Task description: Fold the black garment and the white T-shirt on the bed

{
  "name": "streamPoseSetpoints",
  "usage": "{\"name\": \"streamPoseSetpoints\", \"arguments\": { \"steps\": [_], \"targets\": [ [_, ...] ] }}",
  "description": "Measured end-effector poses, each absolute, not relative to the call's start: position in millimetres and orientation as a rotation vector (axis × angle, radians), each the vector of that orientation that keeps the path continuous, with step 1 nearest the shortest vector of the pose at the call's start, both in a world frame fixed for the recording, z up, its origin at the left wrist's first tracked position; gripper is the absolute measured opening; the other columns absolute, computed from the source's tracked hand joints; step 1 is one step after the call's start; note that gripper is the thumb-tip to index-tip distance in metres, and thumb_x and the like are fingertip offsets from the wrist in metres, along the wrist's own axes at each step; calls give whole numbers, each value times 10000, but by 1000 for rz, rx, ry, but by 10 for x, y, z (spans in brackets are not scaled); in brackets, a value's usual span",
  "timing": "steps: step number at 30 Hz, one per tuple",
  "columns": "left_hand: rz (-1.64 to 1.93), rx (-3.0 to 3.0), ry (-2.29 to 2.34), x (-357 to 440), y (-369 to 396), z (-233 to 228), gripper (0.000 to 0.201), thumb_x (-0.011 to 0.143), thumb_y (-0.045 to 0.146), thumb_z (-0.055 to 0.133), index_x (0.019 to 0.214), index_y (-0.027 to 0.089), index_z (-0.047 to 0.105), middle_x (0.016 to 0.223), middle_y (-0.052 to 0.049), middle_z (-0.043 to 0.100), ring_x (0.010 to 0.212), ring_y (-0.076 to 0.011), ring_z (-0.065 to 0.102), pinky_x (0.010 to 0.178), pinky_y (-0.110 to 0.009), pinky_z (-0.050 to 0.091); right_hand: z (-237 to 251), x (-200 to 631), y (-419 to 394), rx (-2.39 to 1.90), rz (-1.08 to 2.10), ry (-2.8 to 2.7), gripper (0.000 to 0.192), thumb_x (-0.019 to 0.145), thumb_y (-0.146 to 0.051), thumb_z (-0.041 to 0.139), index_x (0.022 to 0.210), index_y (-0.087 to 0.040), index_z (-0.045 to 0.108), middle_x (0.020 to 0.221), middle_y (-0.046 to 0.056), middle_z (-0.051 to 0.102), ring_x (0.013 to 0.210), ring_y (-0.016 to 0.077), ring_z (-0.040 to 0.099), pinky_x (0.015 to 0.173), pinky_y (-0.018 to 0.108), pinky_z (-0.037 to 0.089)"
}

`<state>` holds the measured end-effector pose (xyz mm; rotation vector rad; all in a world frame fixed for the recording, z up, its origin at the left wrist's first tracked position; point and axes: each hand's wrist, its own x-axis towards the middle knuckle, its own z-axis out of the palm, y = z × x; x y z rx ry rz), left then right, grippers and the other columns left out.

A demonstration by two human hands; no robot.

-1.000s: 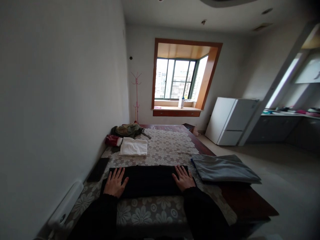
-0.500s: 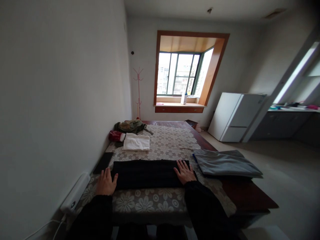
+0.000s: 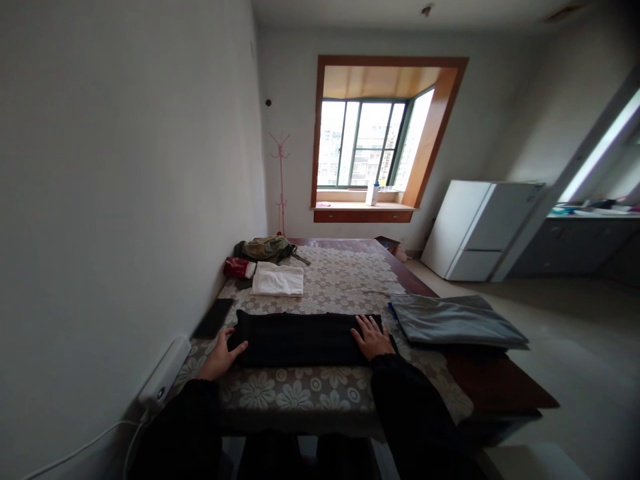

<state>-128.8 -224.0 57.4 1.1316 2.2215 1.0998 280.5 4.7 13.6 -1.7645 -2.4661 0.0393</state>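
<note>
Folding work on show here, and by my reading we are mid-fold: the long dark wooden tabletop (image 3: 493, 387), draped in a cream lace cloth with a flower pattern (image 3: 320, 393), carries a black fabric folded into a long flat band (image 3: 297, 339) lying crosswise just in front of the person. That band looks soft and matte, its edges fairly straight. The left hand (image 3: 223, 357) sits at its left end, fingers loosely curled at the edge, thumb on the fabric, not clearly pinching it; the right hand (image 3: 371, 337) lies flat and spread open on the right end, pressing down. The next move, I'd judge, calls for a firm hold on one end while the other stays pinned. To the right, a smooth grey folded sheet (image 3: 455, 320) overhangs the edge; farther back, a small white folded cloth (image 3: 277, 280) rests well apart.
</note>
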Motion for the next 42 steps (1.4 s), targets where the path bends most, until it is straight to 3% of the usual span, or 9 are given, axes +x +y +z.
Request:
{"name": "streamPoseSetpoints", "arguments": {
  "steps": [3, 7, 13, 21, 26, 28, 31, 37, 42],
  "targets": [
    [1263, 1117, 2125, -1292, -2208, 564, 693, 825, 409, 634, 1422, 153, 393, 1439, -180, 558, 1227, -260, 629, 1006, -405, 532, 196, 2821, 4, -1757, 54, -2447, 633, 1008, -517, 280, 1570, -234, 348, 1649, 36, 305, 1532, 239, 218, 1249, 524, 51],
    [1290, 1274, 2096, -1337, -2195, 550, 556, 784, 290, 608, 1317, 146, 544, 1429, -139, 590, 1360, -258, 530, 1182, -418, 372, 386, 2705, -140, -1632, 3, -2422, 591, 1009, -413, 297, 1554, -201, 376, 1624, 80, 355, 1527, 267, 236, 1233, 590, -41],
    [1250, 1174, 2116, -1448, -2230, 589, 479, 804, 280, 559, 1270, 203, 638, 1394, -64, 649, 1349, -235, 552, 1163, -381, 403, 522, 1844, -644, -1004, 276, -2525, 633, 976, -398, 375, 1570, -179, 351, 1639, 73, 312, 1535, 243, 232, 1269, 476, 120],
    [1311, 1148, 2234, -1477, -2184, 1162, 510, 781, 322, 619, 1277, 217, 681, 1309, -51, 706, 1286, -284, 603, 1129, -422, 452, 261, 1219, -854, -1069, 751, -2370, 714, 948, -501, 437, 1541, -106, 389, 1645, 142, 270, 1545, 299, 190, 1270, 500, 97],
    [1555, 1399, 1852, -593, -1815, 1787, 576, 822, 374, 658, 1365, 188, 612, 1349, -79, 672, 1281, -289, 595, 1142, -459, 435, 759, 1542, -658, -733, 1663, -1630, 729, 994, -590, 78, 1594, -192, 191, 1631, 133, 328, 1391, 238, 496, 1113, 476, 435],
    [1518, 1446, 1426, -182, -1650, 1912, 755, 858, 417, 657, 1532, 199, 395, 1397, -112, 634, 1207, -284, 644, 1055, -488, 512, 983, 1805, -551, -562, 1829, -1415, 784, 962, -644, -58, 1589, -232, 174, 1609, 117, 378, 1305, 241, 581, 1036, 488, 499],
    [1427, 1461, 1000, 222, -1465, 1858, 878, 898, 457, 641, 1608, 272, 158, 1546, -149, 483, 1243, -291, 629, 1042, -522, 508, 1126, 2261, -358, -616, 1808, -1397, 901, 923, -733, -63, 1520, -207, 358, 1453, 136, 573, 1194, 272, 652, 958, 489, 540],
    [1410, 1550, 1349, 293, -1264, 1148, 488, 945, 434, 543, 1382, 218, 575, 1431, -121, 607, 1339, -281, 553, 1160, -476, 405, 850, 2893, 54, -1225, 1231, -1689, 615, 823, -498, 628, 1344, -177, 560, 1154, 107, 730, 1070, 281, 689, 983, 438, 537],
    [1036, 1807, 1804, 331, -1131, 611, 467, 961, 378, 462, 1386, 237, 593, 1573, -85, 465, 1523, -305, 280, 1248, -535, 201, 722, 3087, 166, -1335, 940, -1759, 792, 669, -236, 689, 1429, -148, 486, 1345, 128, 628, 1294, 297, 555, 1167, 443, 365]
  ]
}}
